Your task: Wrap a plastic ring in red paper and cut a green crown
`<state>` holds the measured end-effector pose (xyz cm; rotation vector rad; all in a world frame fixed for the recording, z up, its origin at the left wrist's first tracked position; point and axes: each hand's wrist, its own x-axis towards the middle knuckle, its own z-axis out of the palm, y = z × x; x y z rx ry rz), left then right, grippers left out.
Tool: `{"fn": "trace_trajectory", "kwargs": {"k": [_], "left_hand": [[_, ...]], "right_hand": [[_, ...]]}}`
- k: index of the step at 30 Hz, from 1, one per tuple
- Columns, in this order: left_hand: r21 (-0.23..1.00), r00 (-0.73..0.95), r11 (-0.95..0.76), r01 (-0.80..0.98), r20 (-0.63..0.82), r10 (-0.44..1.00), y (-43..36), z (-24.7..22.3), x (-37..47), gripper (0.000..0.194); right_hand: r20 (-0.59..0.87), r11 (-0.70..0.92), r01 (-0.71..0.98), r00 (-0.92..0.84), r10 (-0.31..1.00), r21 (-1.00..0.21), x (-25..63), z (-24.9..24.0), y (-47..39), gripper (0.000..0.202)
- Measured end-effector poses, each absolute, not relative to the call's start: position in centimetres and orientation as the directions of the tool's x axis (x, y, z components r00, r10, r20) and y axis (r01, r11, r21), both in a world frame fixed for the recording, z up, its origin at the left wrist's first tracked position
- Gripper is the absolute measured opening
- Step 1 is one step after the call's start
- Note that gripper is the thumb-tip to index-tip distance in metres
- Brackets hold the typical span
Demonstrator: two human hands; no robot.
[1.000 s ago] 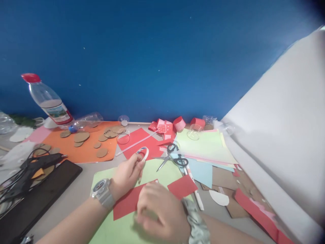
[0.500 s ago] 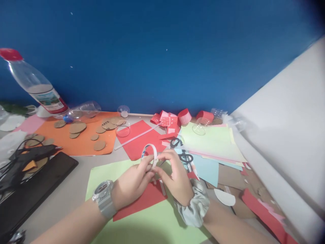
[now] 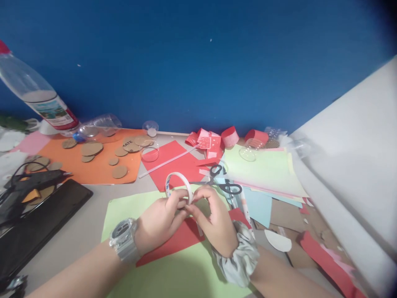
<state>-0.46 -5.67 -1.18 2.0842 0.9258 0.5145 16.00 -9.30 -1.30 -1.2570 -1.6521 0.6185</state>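
My left hand (image 3: pixel 163 219) is closed on a white roll of tape (image 3: pixel 180 177), which stands on edge between thumb and fingers. Beside it, my right hand (image 3: pixel 214 217) is pinched at the roll's near edge, its fingertips touching the tape; whether a loose end is between them is too small to see. Both hands hover over a red paper sheet (image 3: pixel 173 246) that lies on a light green sheet (image 3: pixel 173 277). A small whitish strip (image 3: pixel 199 227) shows on the red paper, partly behind my right hand. Black-handled scissors (image 3: pixel 231 188) lie just past my right hand.
On the left are a black phone (image 3: pixel 46 227), a glue gun (image 3: pixel 40 182) and cardboard discs on orange paper (image 3: pixel 77 169). A large bottle (image 3: pixel 46 99) stands behind. Red paper loops (image 3: pixel 230 136) line the blue wall. Stacked paper (image 3: pixel 263 169) and cardboard scraps (image 3: pixel 285 215) lie right.
The view has shifted slightly. The tape roll has tilted a little to the left, showing more of its ring, while both hands stay on it in nearly the same pose.
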Motion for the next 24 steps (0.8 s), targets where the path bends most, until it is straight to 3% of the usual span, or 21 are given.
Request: {"fn": "trace_trajectory", "kwargs": {"k": [7, 24], "left_hand": [[0.775, 0.632, -0.452, 0.443, 0.087, 0.770, -5.63, -1.45, -0.52, 0.018], [0.520, 0.569, -0.521, 0.677, 0.079, 0.819, -5.82, -1.33, -0.20, 0.014]], "right_hand": [[0.351, 0.320, 0.458, -0.019, 0.936, -0.829, 15.90, -1.29, -9.56, 0.018], [0.359, 0.317, 0.497, -0.012, 0.933, -0.808, 15.81, -1.26, -9.42, 0.013]]}}
